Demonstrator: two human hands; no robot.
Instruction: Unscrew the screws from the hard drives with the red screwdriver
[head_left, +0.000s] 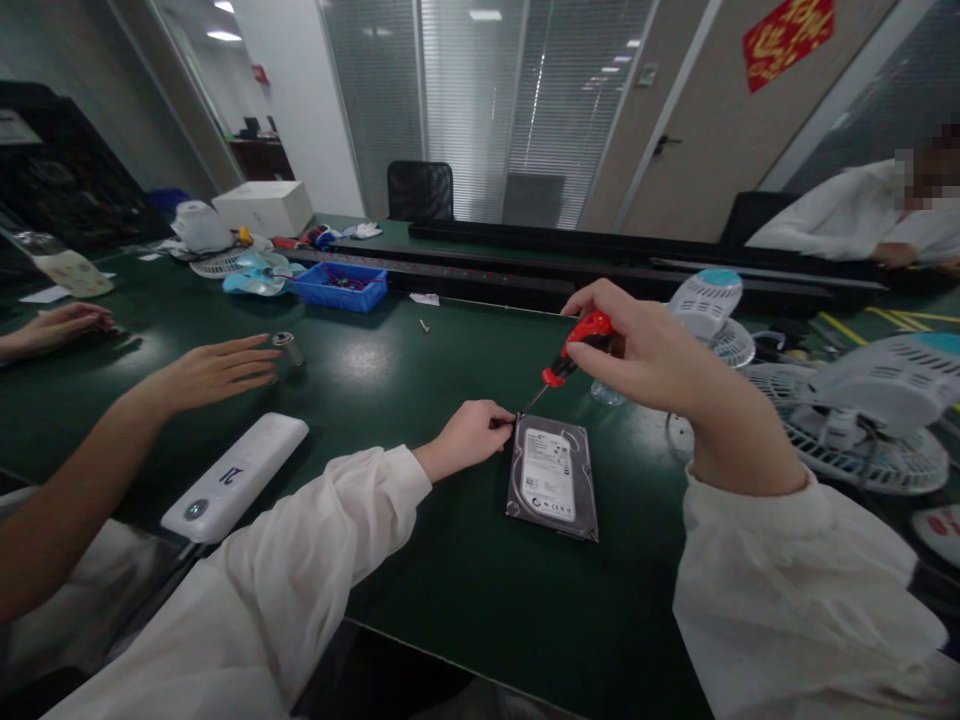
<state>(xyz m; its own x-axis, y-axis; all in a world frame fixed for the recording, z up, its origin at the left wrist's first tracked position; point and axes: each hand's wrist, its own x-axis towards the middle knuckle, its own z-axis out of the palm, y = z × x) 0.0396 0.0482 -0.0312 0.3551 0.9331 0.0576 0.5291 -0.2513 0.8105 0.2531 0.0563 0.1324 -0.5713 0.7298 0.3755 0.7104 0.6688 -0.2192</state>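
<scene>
Right-hand grip [641, 350] is closed round the red-and-black handle of a screwdriver [562, 363], thumb along the near side and fingers curled over the far side. It hangs above the desk [450, 570], beyond and to the right of the hard drive [553, 478], and meets it only by way of the slim metal shaft. That shaft slopes down and leftward to the drive's far left corner, so the tool's long axis is tilted rather than upright. Whether the tip is seated in anything or merely rests by the corner is too small to tell.

Of the two, the left-hand grip [471, 437] is nearer to the drive. It comes in from the left, fingers bent and thumb drawn in toward them, its fingertips at that same far left corner, touching the drive or just beside it. Whether they have hold of anything, I cannot tell.

The drive lies flat on the desk, labelled face up, to the right of the left-hand grip. Its long axis runs almost straight away from the near edge of the desk, one short end toward that edge and the other pointing away, with the tilted shaft slanting across the line of its long sides.
</scene>
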